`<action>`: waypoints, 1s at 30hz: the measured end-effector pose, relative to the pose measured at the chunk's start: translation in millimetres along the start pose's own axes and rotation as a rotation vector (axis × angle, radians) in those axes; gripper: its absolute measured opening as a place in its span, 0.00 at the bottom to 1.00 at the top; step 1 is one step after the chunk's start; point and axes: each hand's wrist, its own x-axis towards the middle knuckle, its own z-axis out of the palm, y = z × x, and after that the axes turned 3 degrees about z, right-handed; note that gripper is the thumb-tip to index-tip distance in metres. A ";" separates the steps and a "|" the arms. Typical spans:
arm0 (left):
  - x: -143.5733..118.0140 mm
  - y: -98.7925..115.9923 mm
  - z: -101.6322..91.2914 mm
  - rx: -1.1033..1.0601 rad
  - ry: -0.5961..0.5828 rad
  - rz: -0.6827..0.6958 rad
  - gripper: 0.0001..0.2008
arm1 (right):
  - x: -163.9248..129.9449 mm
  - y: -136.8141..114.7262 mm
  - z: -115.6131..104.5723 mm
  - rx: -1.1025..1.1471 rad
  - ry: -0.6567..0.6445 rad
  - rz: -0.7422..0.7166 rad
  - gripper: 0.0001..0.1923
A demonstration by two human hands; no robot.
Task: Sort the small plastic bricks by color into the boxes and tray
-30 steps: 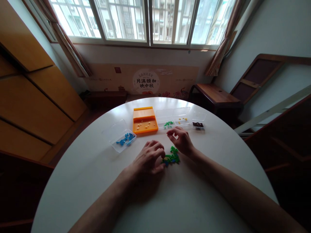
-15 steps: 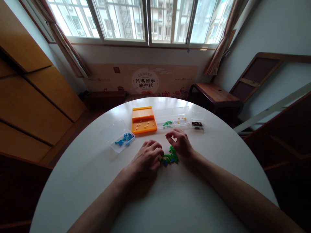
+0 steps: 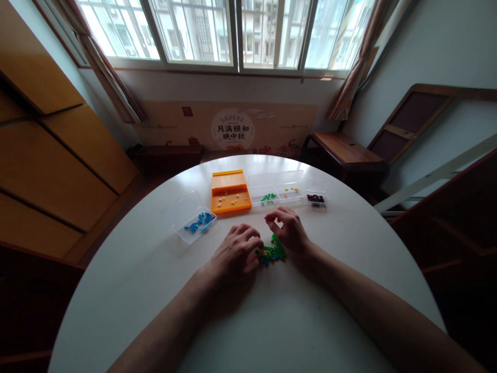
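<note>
Bricks (image 3: 277,250), mostly green, are lying on the counter (image 3: 295,316). I'm holding the left hand (image 3: 237,248) half-curled at their left edge, the right hand (image 3: 287,228) loosely cupped beside their far end; whether either is gripping one, I can't tell. I'm judging this brick-by-brick handling, probably calling next for a fingertip pinch.

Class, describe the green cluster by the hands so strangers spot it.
Find the white table with its curved edge. Beside the left hand is the green cluster. Unlike the green pieces in a clear box, it sits outside any box and includes blue bits.
</note>
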 end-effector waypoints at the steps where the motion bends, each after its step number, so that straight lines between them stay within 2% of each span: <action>1: -0.2 0.0 0.6 -0.001 0.003 0.001 0.09 | 0.0 -0.6 -0.2 -0.001 0.000 0.001 0.05; 13: 0.9 0.7 4.9 -0.001 0.058 -0.008 0.04 | -0.8 -0.3 0.6 -0.014 -0.015 0.005 0.05; 23: 1.1 0.8 3.2 -0.094 0.101 -0.065 0.05 | -2.2 -1.2 0.1 -0.011 -0.025 -0.012 0.05; 30: 1.6 -2.4 5.0 -0.132 0.190 -0.122 0.05 | -2.4 -2.3 0.4 0.003 -0.056 -0.052 0.05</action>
